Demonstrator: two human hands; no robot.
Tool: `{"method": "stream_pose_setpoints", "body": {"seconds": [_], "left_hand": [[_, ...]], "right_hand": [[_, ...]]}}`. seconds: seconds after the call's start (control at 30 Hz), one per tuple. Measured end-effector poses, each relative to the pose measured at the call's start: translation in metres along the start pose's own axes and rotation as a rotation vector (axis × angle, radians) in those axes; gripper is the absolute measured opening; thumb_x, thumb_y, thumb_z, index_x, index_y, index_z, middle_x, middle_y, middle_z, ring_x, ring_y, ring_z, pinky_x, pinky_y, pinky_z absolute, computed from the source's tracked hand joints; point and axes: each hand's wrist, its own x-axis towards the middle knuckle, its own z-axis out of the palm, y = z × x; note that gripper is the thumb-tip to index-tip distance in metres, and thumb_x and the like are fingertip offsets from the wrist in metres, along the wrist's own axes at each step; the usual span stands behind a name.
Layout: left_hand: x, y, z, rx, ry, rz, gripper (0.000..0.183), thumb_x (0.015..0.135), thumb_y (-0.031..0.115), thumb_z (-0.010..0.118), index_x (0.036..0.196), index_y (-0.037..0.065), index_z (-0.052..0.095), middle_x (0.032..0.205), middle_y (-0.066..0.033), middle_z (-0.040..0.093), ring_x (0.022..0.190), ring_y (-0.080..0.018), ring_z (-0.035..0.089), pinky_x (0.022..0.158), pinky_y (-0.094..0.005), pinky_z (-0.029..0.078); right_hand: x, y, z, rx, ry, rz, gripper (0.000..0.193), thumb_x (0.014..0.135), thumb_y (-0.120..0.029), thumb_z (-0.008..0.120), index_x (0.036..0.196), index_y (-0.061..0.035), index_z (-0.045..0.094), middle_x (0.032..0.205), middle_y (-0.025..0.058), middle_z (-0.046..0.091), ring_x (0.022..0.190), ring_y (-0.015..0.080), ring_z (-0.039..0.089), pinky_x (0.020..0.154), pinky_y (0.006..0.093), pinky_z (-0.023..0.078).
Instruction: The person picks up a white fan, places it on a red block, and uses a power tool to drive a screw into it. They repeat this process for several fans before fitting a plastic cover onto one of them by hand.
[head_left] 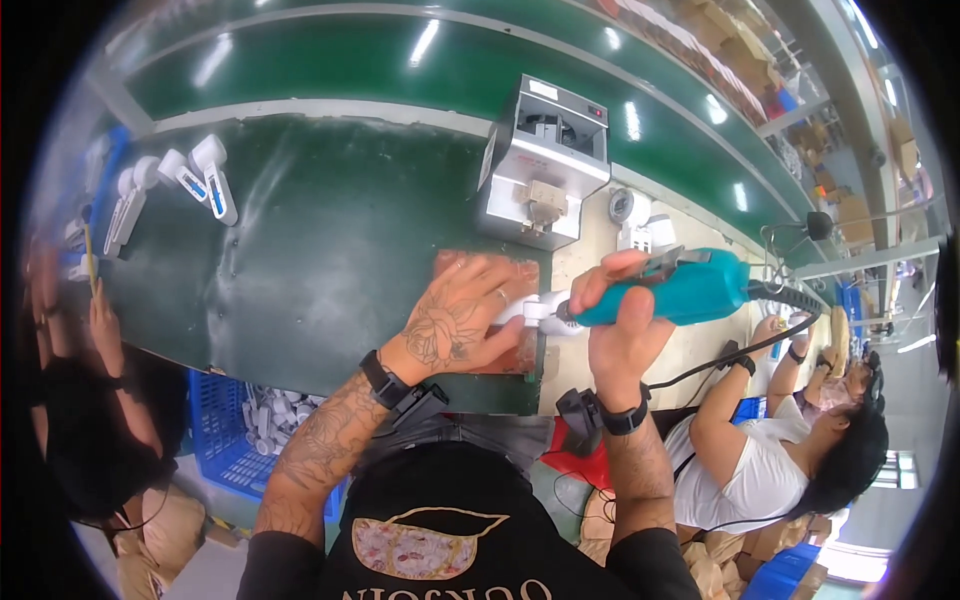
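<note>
My left hand (450, 318) lies over a reddish-brown pad (518, 366) on the bench, its fingers closed around a small white plastic part (533, 312). In my right hand (634, 340) is a teal electric screwdriver (695, 288), gripped around its front end and held sideways. The tool's nose points left and meets the white part, or comes very close to it; my fingers partly hide the spot. From the screwdriver's back end a black cable (790, 293) runs off to the right.
A grey box-shaped machine (545, 165) stands beyond the pad. White plastic units (205, 182) lie at the far left, with others (635, 215) right of the machine. A blue basket (222, 425) of white parts sits below the bench edge. Co-workers sit on both sides.
</note>
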Motion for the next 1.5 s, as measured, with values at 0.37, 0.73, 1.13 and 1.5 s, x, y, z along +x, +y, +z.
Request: {"method": "stream_pose_setpoints", "body": {"seconds": [0.37, 0.73, 1.13, 1.5], "left_hand": [[-0.001, 0.005, 0.000, -0.019, 0.006, 0.005, 0.033, 0.085, 0.021, 0.069, 0.115, 0.007, 0.068, 0.111, -0.0084, 0.064, 0.101, -0.0313, 0.059, 0.089, -0.0436, 0.048], [-0.004, 0.004, -0.004, 0.021, -0.084, -0.028, 0.035, 0.085, 0.021, 0.068, 0.116, 0.007, 0.067, 0.119, -0.0087, 0.063, 0.108, -0.0306, 0.058, 0.094, -0.0436, 0.047], [0.002, -0.001, -0.001, 0.095, -0.139, 0.058, 0.040, 0.083, 0.018, 0.068, 0.119, 0.001, 0.061, 0.129, -0.0165, 0.059, 0.117, -0.0393, 0.055, 0.098, -0.0521, 0.040], [0.003, 0.051, -0.015, 0.156, -0.194, 0.293, 0.042, 0.073, 0.013, 0.079, 0.108, 0.001, 0.058, 0.109, -0.0227, 0.060, 0.101, -0.0446, 0.057, 0.090, -0.0526, 0.044]], "right_hand": [[-0.019, 0.013, -0.004, 0.018, 0.012, 0.059, 0.057, 0.094, -0.051, 0.067, 0.110, 0.0025, 0.055, 0.074, 0.0091, 0.057, 0.066, 0.0205, 0.058, 0.061, 0.0330, 0.047], [-0.023, 0.024, -0.002, 0.045, 0.008, 0.117, 0.055, 0.094, -0.051, 0.066, 0.106, 0.0003, 0.053, 0.074, 0.0090, 0.057, 0.066, 0.0198, 0.057, 0.061, 0.0331, 0.048], [-0.031, 0.037, -0.007, -0.137, -0.030, 0.243, 0.034, 0.087, -0.021, 0.076, 0.113, -0.0026, 0.065, 0.100, 0.0043, 0.069, 0.088, 0.0124, 0.062, 0.080, 0.0315, 0.053], [-0.060, -0.015, -0.025, 0.074, 0.025, 0.173, 0.026, 0.099, -0.021, 0.064, 0.112, 0.0016, 0.062, 0.085, 0.0034, 0.065, 0.076, 0.0095, 0.059, 0.067, 0.0273, 0.049]]}}
